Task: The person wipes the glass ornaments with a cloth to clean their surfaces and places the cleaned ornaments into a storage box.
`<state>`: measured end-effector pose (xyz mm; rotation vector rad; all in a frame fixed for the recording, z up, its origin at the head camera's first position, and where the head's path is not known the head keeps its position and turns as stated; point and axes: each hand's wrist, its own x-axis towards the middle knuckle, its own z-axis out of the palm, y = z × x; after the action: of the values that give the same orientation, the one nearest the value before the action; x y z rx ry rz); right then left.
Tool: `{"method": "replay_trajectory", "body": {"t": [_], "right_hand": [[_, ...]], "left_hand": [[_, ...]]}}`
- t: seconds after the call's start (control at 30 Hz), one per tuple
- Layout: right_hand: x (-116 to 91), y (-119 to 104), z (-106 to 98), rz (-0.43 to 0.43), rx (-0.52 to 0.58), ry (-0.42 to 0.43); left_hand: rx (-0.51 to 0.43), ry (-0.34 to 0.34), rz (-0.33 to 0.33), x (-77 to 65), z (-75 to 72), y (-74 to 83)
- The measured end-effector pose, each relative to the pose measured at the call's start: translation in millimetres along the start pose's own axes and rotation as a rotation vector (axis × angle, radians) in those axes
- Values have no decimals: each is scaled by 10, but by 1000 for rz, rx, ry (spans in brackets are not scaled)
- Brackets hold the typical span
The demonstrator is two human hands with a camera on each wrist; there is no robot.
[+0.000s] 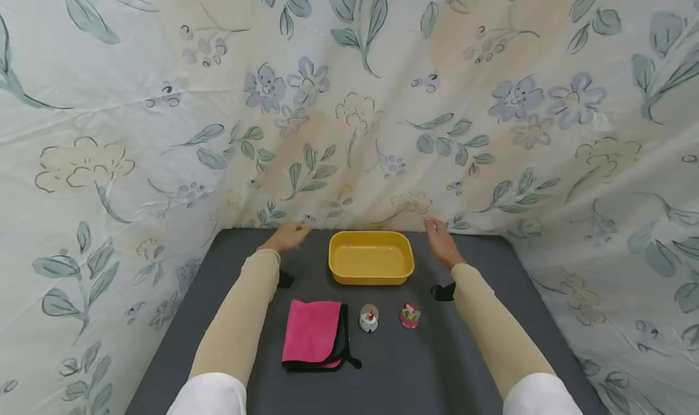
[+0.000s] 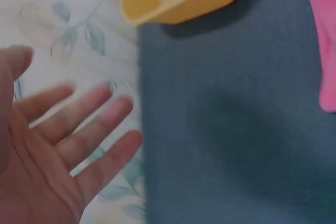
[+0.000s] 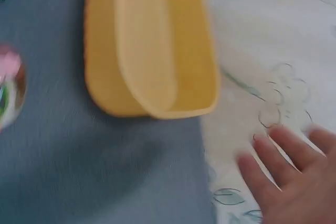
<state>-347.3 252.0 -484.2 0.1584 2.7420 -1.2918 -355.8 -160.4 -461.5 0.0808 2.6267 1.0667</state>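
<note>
A yellow plastic tub (image 1: 371,280) stands near the far edge of the dark table, between my two hands and touched by neither. To its left my left hand (image 1: 287,237) is held in the air; the left wrist view shows its fingers spread and nothing in them. On the tub's other side my right hand (image 1: 441,242) is raised too, and the right wrist view shows its fingers extended and bare. Closer to me lie a folded pink cloth (image 1: 311,332) with black edging, a small round figurine with a red top (image 1: 369,318) and a pink-and-green figurine (image 1: 410,315).
A floral curtain (image 1: 355,130) hangs behind the dark grey table (image 1: 382,378) and along both sides. Dark straps (image 1: 443,292) sit at the wrists.
</note>
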Motion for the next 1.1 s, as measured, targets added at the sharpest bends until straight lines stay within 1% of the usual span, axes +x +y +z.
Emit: {"method": "replay_trajectory", "body": {"t": [0.03, 0.13, 0.2, 0.27, 0.33, 0.43, 0.5, 0.57, 0.7, 0.8, 0.87, 0.97, 1.1], "right_hand": [[-8, 39, -31, 13, 100, -48], [-48, 223, -113, 9, 370, -200], [-106, 381, -149, -10, 503, -270], [-191, 544, -160, -1, 622, -315], [-288, 715, -150, 22, 710, -335], [-409, 974, -112, 70, 850, -337], [-472, 1141, -74, 86, 924, -334], [-520, 1299, -26, 85, 993, -335], [-569, 1577, 90, 73, 1118, -350], [-555, 1721, 167, 86, 1231, -361], [-520, 1789, 205, 84, 1296, -355], [-439, 1835, 244, 101, 1372, -334], [-338, 1838, 266, 155, 1426, -310]], "left_hand": [[-64, -28, -10, -20, 1, -94], [-295, -60, -55, -100, 48, -364], [-438, -86, -86, -205, 95, -545], [-535, -129, -130, -332, 170, -738], [-577, -194, -159, -481, 261, -948], [-602, -269, -198, -687, 422, -1229], [-619, -313, -205, -787, 516, -1372], [-653, -355, -206, -864, 593, -1478], [-740, -450, -190, -972, 709, -1598], [-820, -506, -171, -1007, 791, -1613], [-868, -536, -156, -996, 848, -1601], [-918, -545, -142, -948, 930, -1565], [-936, -521, -135, -879, 1032, -1498]]}}
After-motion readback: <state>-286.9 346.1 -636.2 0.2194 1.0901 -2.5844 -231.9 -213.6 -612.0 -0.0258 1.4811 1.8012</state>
